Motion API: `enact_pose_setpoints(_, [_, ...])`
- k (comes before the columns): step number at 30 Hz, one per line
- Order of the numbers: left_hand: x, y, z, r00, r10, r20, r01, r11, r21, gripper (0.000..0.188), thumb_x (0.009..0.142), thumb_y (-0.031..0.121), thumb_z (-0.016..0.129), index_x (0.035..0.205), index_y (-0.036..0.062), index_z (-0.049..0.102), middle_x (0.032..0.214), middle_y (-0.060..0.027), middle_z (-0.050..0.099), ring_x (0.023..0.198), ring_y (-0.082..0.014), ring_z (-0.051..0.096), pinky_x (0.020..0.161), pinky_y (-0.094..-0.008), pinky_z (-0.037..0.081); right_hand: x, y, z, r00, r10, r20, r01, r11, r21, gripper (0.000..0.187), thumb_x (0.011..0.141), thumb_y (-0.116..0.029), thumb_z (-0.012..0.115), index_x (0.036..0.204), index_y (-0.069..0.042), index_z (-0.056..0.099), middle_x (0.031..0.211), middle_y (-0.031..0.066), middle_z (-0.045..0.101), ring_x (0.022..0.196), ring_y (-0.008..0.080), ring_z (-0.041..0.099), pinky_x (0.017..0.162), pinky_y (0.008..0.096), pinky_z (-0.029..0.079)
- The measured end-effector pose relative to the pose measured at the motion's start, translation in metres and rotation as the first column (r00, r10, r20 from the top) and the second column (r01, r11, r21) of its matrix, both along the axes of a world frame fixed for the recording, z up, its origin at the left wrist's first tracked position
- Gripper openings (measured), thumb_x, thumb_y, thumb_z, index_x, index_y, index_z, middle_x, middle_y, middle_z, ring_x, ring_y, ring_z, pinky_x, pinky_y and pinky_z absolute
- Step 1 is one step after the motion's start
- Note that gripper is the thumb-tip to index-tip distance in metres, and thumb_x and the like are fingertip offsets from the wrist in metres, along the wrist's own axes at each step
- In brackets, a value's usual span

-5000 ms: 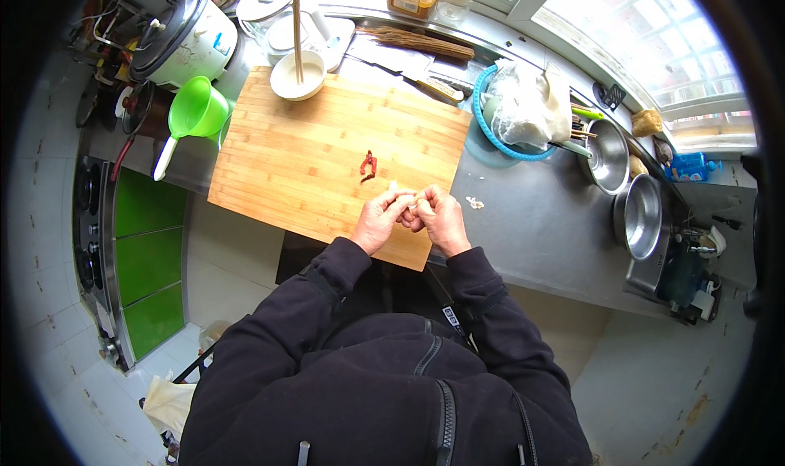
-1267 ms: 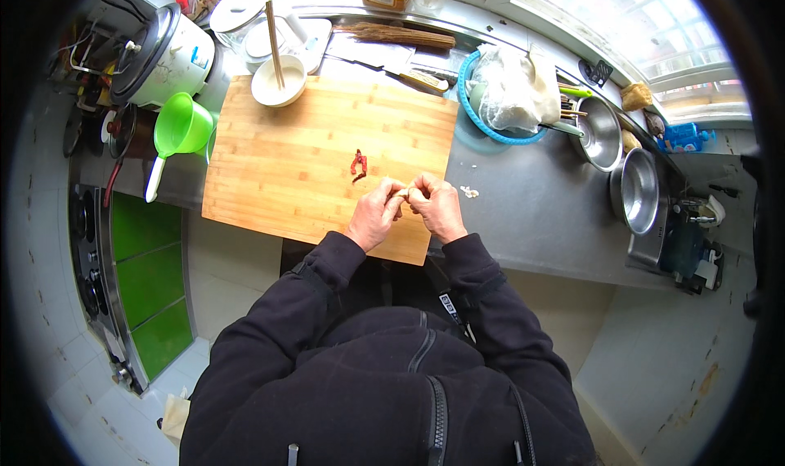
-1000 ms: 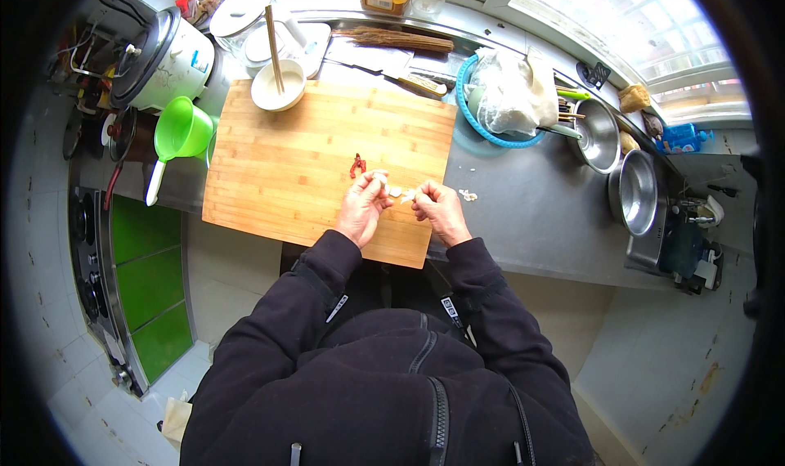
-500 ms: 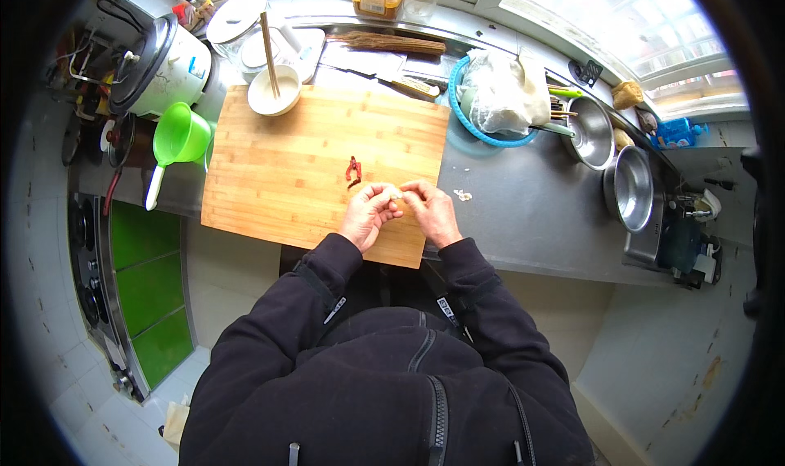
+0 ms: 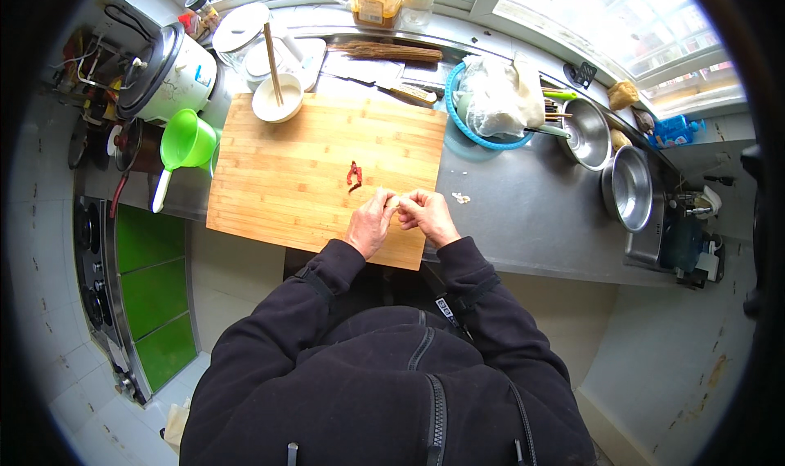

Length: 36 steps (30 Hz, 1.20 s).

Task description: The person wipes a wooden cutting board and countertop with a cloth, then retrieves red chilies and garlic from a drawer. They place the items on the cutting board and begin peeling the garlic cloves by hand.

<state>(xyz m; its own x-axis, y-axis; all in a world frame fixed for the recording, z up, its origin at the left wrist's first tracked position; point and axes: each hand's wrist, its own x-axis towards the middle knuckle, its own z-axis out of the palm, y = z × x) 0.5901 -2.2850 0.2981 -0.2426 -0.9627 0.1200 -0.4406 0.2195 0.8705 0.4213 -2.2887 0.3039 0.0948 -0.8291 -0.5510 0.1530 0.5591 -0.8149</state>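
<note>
Over the near right part of a wooden cutting board (image 5: pixel 286 172), my left hand (image 5: pixel 370 222) and my right hand (image 5: pixel 425 214) meet with fingertips pinched together on a small pale piece, likely a garlic clove (image 5: pixel 393 203). Most of the clove is hidden by my fingers. A small dried red chili (image 5: pixel 353 174) lies on the board just beyond my left hand. Pale peel scraps (image 5: pixel 461 197) lie on the grey counter to the right of my right hand.
A white bowl with a wooden stick (image 5: pixel 276 98) stands at the board's far edge. A green funnel (image 5: pixel 185 141) and a rice cooker (image 5: pixel 168 73) are at the left. A knife (image 5: pixel 384 88), a blue basket (image 5: pixel 491 110) and two steel bowls (image 5: pixel 630 188) sit to the right.
My hands drew slightly apart a second ago, the left one reaching toward the chili, then came back together on the clove. The view has shifted a little.
</note>
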Motion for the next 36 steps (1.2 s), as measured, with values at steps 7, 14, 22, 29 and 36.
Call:
enact_pose_setpoints(7, [-0.001,0.001,0.004,0.999,0.020,0.028,-0.020,1.000,0.024,0.013,0.098,0.011,0.062,0.108,0.0037,0.058,0.081,-0.0126,0.068,0.063,-0.0203,0.066,0.056,-0.0308,0.053,0.002,0.002,0.007,1.000,0.004,0.026,-0.004,1.000,-0.017,0.018,0.097,-0.014,0.065,0.094,0.003,0.063,0.080,0.0089,0.068,0.067,0.0149,0.069,0.059,0.0276,0.059])
enact_pose_setpoints(14, [-0.006,0.001,0.014,0.999,0.041,0.022,-0.042,0.997,0.070,0.015,0.099,0.014,0.061,0.107,0.0032,0.056,0.078,-0.0116,0.069,0.059,-0.0192,0.066,0.054,-0.0305,0.052,0.003,0.002,0.011,0.999,-0.044,-0.013,0.043,0.996,-0.084,0.013,0.096,-0.009,0.063,0.092,0.003,0.063,0.080,0.0098,0.069,0.068,0.0152,0.069,0.060,0.0276,0.059])
enact_pose_setpoints(22, [-0.004,0.003,0.014,0.996,0.056,0.076,-0.059,0.998,0.033,0.016,0.098,0.014,0.062,0.108,0.0040,0.055,0.076,-0.0132,0.068,0.059,-0.0228,0.067,0.053,-0.0328,0.051,0.000,0.002,0.015,0.998,-0.050,0.038,0.052,0.996,-0.078,0.011,0.093,-0.008,0.066,0.087,0.001,0.063,0.079,0.0090,0.071,0.068,0.0140,0.070,0.057,0.0254,0.056])
enact_pose_setpoints(29, [0.001,0.002,0.016,0.994,-0.012,0.113,0.028,0.990,-0.140,0.017,0.096,0.008,0.063,0.110,0.0054,0.054,0.086,-0.0188,0.067,0.076,-0.0365,0.069,0.060,-0.0400,0.054,-0.006,0.000,0.022,0.993,-0.002,0.116,0.007,0.999,-0.042,0.013,0.092,-0.011,0.069,0.088,0.000,0.063,0.082,0.0097,0.071,0.072,0.0152,0.071,0.060,0.0261,0.057])
enact_pose_setpoints(36, [0.000,0.003,0.017,0.991,-0.016,0.136,0.040,0.984,-0.174,0.016,0.096,0.007,0.062,0.109,0.0049,0.054,0.089,-0.0214,0.067,0.081,-0.0402,0.068,0.062,-0.0420,0.055,-0.002,0.001,0.013,0.996,-0.030,0.085,0.036,0.997,-0.072,0.008,0.089,-0.005,0.066,0.084,-0.001,0.061,0.079,0.0082,0.069,0.071,0.0137,0.069,0.063,0.0249,0.056])
